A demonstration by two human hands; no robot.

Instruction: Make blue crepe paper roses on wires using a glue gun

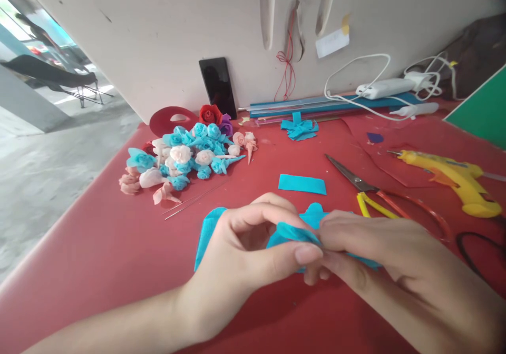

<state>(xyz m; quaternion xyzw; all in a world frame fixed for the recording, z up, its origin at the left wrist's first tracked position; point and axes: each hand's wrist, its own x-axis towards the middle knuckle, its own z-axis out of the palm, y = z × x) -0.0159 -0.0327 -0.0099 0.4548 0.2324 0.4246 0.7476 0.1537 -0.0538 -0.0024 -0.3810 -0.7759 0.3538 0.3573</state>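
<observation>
Between my two hands is a curled piece of blue crepe paper [290, 233]. My left hand [253, 243] pinches it between thumb and fingers. The fingertips of my right hand [367, 243] are pressed together at the paper's right end, touching my left thumb. Part of the paper is hidden by my fingers. More cut blue paper [314, 214] lies on the table behind and under my hands. A folded blue paper piece [209, 233] shows left of my left wrist. Beyond my hands lies a flat blue paper strip [302, 184].
A pile of paper roses [182, 154] sits at the back left of the red table [98, 248]. Scissors [367, 185] and a yellow glue gun [454, 175] lie to the right. A phone [218, 86] leans on the wall. A white power strip [385, 88] with cables is at the back.
</observation>
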